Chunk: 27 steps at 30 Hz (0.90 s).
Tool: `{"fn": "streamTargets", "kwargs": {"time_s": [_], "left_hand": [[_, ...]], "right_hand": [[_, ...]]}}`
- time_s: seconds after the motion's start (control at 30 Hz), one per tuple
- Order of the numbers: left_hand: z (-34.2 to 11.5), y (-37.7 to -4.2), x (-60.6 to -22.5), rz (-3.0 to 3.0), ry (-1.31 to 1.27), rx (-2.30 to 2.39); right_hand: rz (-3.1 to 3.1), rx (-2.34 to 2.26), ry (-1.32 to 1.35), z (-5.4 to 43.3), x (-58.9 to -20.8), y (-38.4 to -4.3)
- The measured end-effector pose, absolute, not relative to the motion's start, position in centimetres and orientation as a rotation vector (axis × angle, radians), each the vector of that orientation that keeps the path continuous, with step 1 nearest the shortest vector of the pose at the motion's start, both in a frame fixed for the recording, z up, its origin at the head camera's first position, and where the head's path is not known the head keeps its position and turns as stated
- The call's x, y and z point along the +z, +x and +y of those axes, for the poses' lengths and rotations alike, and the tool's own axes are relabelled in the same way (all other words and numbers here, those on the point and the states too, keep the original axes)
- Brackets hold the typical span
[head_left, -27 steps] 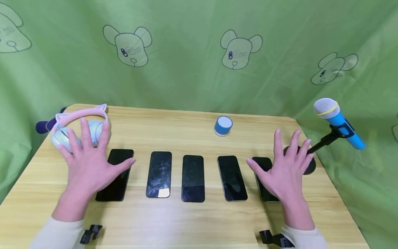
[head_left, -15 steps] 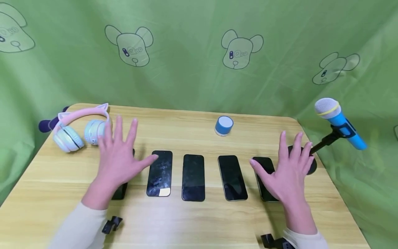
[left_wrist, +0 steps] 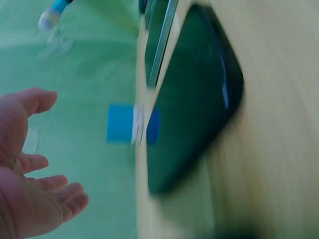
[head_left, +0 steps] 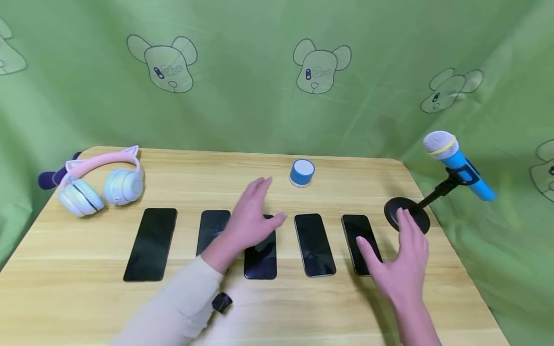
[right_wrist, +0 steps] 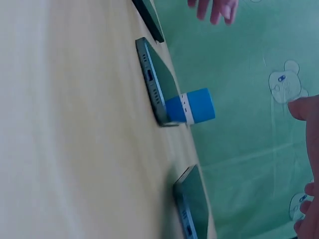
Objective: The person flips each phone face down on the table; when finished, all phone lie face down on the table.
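Note:
Several black smartphones lie in a row on the wooden table [head_left: 78, 298]. In the head view my left hand [head_left: 252, 218] is over the middle smartphone [head_left: 261, 262] and overlaps the second smartphone from the left [head_left: 212, 226]. Its fingers are relaxed and hold nothing. My right hand [head_left: 400, 274] hovers beside the rightmost smartphone [head_left: 359, 235], thumb spread and fingers extended, holding nothing. The left wrist view shows my left hand [left_wrist: 30, 174] apart from a blurred smartphone [left_wrist: 194, 99]. At the right wrist view's edge, part of my right hand [right_wrist: 311, 149] shows.
Cat-ear headphones [head_left: 123, 186] lie at the back left. A blue cylinder with a white top [head_left: 301, 173] stands at the back. A blue microphone [head_left: 460, 163] on a black stand [head_left: 394, 209] is at the right. A green curtain [head_left: 242, 110] hangs behind the table.
My left hand has moved right, from over the headphones and leftmost smartphone to over the middle ones. My right hand has moved slightly down and turned, its fingers closer together. The view has shifted slightly.

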<state>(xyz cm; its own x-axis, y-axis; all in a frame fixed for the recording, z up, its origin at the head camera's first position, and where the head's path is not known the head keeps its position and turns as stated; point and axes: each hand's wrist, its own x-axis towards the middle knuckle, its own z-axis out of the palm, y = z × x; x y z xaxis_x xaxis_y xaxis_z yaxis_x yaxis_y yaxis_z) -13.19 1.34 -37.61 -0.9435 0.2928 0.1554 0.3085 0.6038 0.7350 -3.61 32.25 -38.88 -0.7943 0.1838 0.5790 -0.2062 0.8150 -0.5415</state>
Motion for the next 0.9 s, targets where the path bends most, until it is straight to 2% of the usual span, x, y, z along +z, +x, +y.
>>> {"fn": "streamTargets", "kwargs": {"time_s": [0.3, 0.47, 0.73, 0.9], "left_hand": [[10.0, -13.6, -38.5, -2.704, -0.668, -1.740], [13.9, -14.3, -38.6, -2.692, -0.638, -1.951], [17.6, -15.4, -39.5, -2.803, -0.614, -1.893], [19.3, -16.0, -40.6, -2.909, -0.652, -1.723]], "right_hand": [[-2.409, 0.862, -0.243, 33.9, -40.3, -1.0], [-2.462, 0.893, -0.345, 34.8, -41.9, -0.3], [-2.585, 0.955, -0.473, 35.4, -42.8, 0.4], [-2.645, 0.930, -0.464, 35.9, -43.1, 0.5]]}}
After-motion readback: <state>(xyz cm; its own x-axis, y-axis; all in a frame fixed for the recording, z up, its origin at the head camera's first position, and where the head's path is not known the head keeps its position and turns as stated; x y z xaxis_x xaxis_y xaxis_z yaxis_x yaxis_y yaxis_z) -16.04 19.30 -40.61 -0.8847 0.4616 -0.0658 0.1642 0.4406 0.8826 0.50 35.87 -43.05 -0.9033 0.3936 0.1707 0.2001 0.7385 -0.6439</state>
